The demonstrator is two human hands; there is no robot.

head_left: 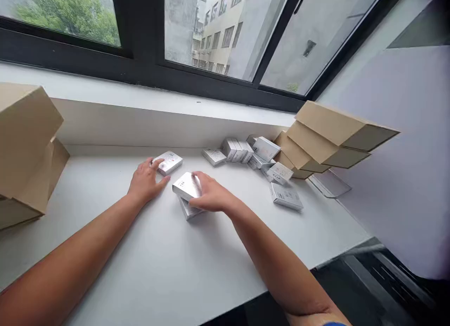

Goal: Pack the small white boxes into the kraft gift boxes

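Observation:
My right hand (211, 193) grips a small silver box (186, 186) between thumb and fingers. Beneath it, partly covered, a second silver box (189, 208) lies on the white ledge (147, 269). To the left, my left hand (146, 179) rests low over the ledge with thumb and fingers apart. Its fingertips reach the near left side of another flat silver box (168, 163); whether they press on it I cannot tell.
Several more silver boxes (266, 149) lie in a loose heap at the right, some standing in a row (237, 150). Stacked brown cardboard cartons (326, 133) lean behind them by the wall. An open brown carton (26, 152) stands at far left. A window runs along the back.

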